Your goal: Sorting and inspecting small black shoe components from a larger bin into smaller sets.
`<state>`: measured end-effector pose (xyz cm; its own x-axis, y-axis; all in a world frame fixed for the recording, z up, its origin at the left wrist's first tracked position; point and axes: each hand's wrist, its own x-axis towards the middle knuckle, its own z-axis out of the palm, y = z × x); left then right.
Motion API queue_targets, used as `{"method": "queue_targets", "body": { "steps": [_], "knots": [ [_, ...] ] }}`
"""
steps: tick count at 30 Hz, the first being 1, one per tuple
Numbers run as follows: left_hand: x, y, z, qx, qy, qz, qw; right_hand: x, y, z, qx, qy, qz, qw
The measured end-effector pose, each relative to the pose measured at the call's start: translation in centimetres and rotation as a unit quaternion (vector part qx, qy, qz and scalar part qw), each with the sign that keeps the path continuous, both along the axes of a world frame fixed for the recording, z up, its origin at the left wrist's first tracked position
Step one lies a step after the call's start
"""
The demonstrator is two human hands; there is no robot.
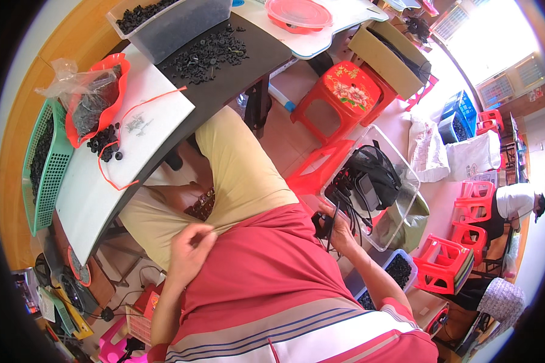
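My left hand (189, 249) rests on my lap at the red shirt's edge, its fingers loosely bent, a gap showing between thumb and forefinger, and nothing visible in it. At my right hip, my right hand (341, 235) is closed around a small black device (322, 224) with a black cable; its exact kind is unclear. Just beyond that hand is a clear plastic bin (399, 232) holding a black mesh bag (375, 170), a dark phone-like device (366, 192) and tangled black cables (343, 195).
On the table (91, 209) to the left are a red tray (125, 75) with a plastic bag, loose black parts (209, 57) and a grey tub (181, 30). A green basket (54, 175) stands beside it. Red stools (327, 100) and a cardboard box (384, 51) stand ahead right; people sit far right.
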<state>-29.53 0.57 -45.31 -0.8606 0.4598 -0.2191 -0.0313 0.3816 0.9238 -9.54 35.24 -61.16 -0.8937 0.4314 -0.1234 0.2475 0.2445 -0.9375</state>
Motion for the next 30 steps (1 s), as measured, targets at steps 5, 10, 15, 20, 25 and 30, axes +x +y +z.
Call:
{"method": "queue_targets", "body": {
  "steps": [5,10,15,20,25,30],
  "knots": [
    [-2.4,7.0,0.2,0.031,0.1,-0.143,0.984,-1.1,-0.3,2.7,0.128,-0.038,0.034,0.99],
    [-2.1,14.4,-0.1,0.01,0.128,-0.314,0.941,-2.6,-2.3,2.8,0.093,-0.041,-0.089,0.991],
    [-0.6,19.1,-4.2,-0.018,0.192,-0.394,0.899,-2.3,-1.5,2.6,-0.008,-0.059,-0.077,0.995],
    [0.5,21.5,-4.9,-0.102,0.164,-0.463,0.865,-1.7,-1.6,1.0,0.028,0.048,-0.109,0.992],
    [0.2,21.7,-6.4,0.061,0.075,-0.427,0.899,-1.1,-1.5,1.4,-0.14,0.054,-0.108,0.983],
    [-1.1,20.4,-5.5,0.098,-0.013,-0.367,0.925,-0.4,0.3,6.1,-0.281,-0.026,0.014,0.959]
  ]
}}
